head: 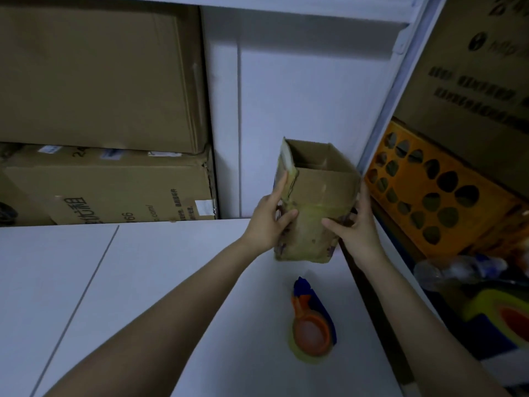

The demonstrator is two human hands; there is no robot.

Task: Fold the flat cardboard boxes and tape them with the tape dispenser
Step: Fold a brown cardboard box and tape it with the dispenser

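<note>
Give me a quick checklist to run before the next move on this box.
1. Box squared into shape: ok.
2. Left hand grip on the box's left side, thumb on the front: ok.
3. Right hand grip on the right side: ok.
4. Top closed: not ok, it stands open.
5. Bottom seam sealed: cannot tell, the underside is hidden.
6. Dispenser free and likely within reach, lying on the table near the box: ok.
</note>
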